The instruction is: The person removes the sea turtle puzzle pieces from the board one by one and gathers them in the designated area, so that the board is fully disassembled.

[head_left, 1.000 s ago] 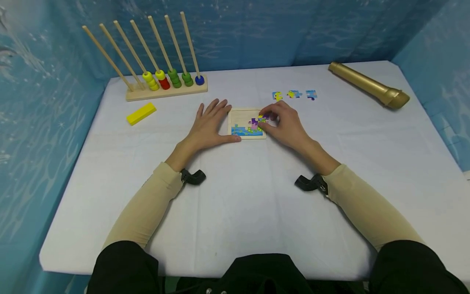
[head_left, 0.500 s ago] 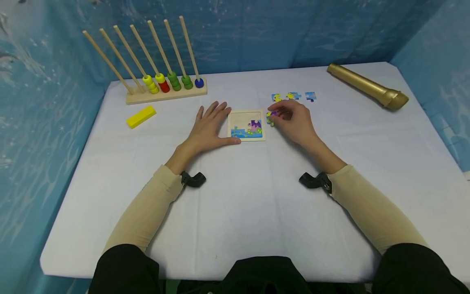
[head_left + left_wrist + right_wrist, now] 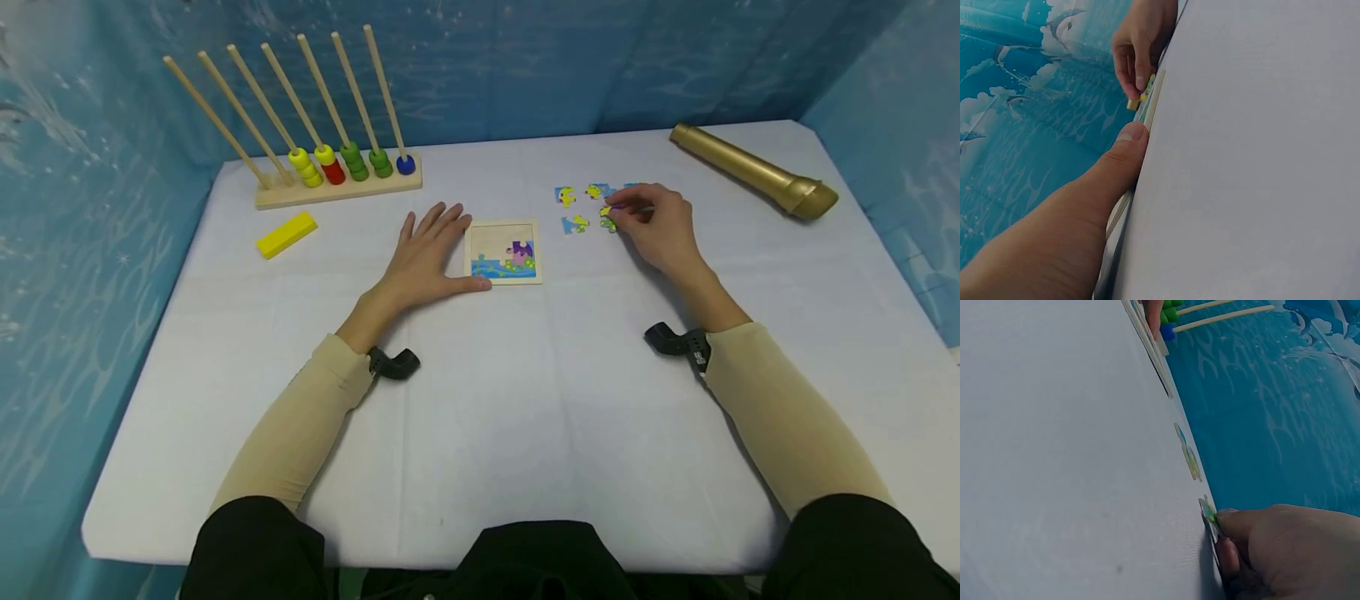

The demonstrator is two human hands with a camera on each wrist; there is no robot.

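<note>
In the head view my left hand point(image 3: 423, 258) lies with fingers spread and straight, its thumb on the lower left corner of a small wooden puzzle tray point(image 3: 502, 280). Joined pieces point(image 3: 501, 267) fill the tray's lower part and right side: blue water, green dots, pink and purple. To the tray's right, my right hand point(image 3: 660, 229) pinches a yellow-green puzzle piece point(image 3: 607, 221) between thumb and fingers, at or just above the cloth. The right wrist view shows this piece point(image 3: 1208, 510) at the fingertips. Loose puzzle pieces point(image 3: 566, 196) lie close by, one partly hidden behind the hand.
At the back left stands a wooden bead rack point(image 3: 337, 192) with tall rods and coloured beads. A yellow block point(image 3: 287, 234) lies before it. A gold microphone-shaped object point(image 3: 753, 171) rests at the back right of the white-covered table point(image 3: 487, 433). Blue curtains surround the table.
My right hand has drawn the puzzle piece out of the tray and carried it right, to beside the loose pieces. Another loose piece has come into sight. My left hand stays put.
</note>
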